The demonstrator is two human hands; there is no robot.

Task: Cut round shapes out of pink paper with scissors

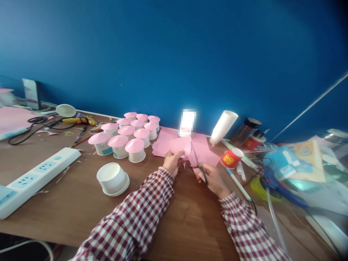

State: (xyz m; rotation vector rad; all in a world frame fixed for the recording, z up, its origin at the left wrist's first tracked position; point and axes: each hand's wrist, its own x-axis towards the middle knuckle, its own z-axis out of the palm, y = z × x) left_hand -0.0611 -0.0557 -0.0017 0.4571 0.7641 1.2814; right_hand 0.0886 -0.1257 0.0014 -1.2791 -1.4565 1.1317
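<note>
Between the thumb and fingers of my left hand [173,162] is a rounded piece of pink paper [181,145]. My right hand [212,178] grips a pair of scissors [200,167] by the handles, and the blades point up beside the paper's right edge. Behind both hands lie more pink sheets [164,139], flat on the table against the wall. To the left stand several white cups topped with shallow pink paper cones [135,145]. Nearer to me, a white paper cup [112,178] without a cone rests on the table.
A white power strip [40,177] lies at the left, with a yellow glue gun [78,120] behind it. A stack of white cups [224,127] leans near the wall. At the right are a red paper cup [232,158], a blue glue gun [282,188] and plastic packaging [312,159].
</note>
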